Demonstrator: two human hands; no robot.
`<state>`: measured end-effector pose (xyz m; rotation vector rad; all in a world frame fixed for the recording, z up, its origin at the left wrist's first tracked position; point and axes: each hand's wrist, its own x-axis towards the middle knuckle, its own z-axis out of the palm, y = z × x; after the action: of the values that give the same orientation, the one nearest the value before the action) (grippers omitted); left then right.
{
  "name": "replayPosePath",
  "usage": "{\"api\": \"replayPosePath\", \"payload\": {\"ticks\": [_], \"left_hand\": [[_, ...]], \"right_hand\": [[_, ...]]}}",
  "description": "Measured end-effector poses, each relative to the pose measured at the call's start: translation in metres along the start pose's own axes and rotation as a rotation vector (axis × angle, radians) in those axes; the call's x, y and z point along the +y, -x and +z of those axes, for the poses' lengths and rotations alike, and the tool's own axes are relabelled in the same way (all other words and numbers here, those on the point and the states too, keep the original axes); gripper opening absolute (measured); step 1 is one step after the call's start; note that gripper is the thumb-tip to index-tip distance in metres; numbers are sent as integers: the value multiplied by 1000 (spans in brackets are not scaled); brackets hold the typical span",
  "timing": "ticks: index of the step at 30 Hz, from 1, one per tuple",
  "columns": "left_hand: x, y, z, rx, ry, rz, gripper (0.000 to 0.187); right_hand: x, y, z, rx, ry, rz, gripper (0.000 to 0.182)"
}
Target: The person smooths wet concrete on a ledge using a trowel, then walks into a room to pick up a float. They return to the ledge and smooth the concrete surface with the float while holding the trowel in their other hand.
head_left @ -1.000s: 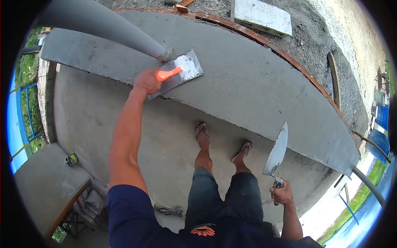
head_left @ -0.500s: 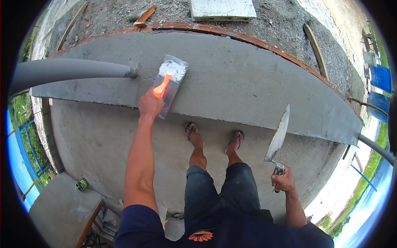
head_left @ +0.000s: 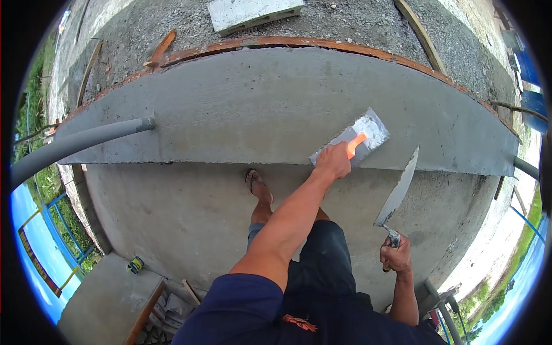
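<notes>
My left hand (head_left: 334, 161) is wrapped round the orange handle of a rectangular plastering trowel (head_left: 371, 131). The trowel's flat metal blade, smeared with pale mortar, lies on the grey concrete step (head_left: 230, 115) near its front edge, tilted diagonally. In my right hand (head_left: 397, 254) is a pointed trowel (head_left: 399, 192), held by its handle. Its long blade points up and away, in front of the step's edge as seen from above. Both trowels are apart from each other.
A grey pipe (head_left: 86, 141) reaches the step at left. Reddish boards (head_left: 276, 41) line its far edge, with gravel, a concrete block (head_left: 253, 12) and a wooden stake (head_left: 422, 35) beyond. A tape measure (head_left: 135, 265) sits lower left on a ledge.
My left hand has swept the plastering trowel to the right across the step, and its blade has turned flatter. My view has shifted right; the right hand still holds the pointed trowel.
</notes>
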<state>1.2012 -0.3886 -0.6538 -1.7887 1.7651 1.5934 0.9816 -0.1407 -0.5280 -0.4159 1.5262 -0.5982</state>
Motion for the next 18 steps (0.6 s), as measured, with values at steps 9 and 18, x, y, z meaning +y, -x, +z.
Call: {"api": "replayPosePath", "payload": {"ticks": [9,18], "left_hand": [[-242,47,-151,673,397,-437,17],[83,-12,133,-109,-57,70,35]], "right_hand": [[41,1,-60,46,-182,21,19],[63,27,-82,180,-275,4,19]]}}
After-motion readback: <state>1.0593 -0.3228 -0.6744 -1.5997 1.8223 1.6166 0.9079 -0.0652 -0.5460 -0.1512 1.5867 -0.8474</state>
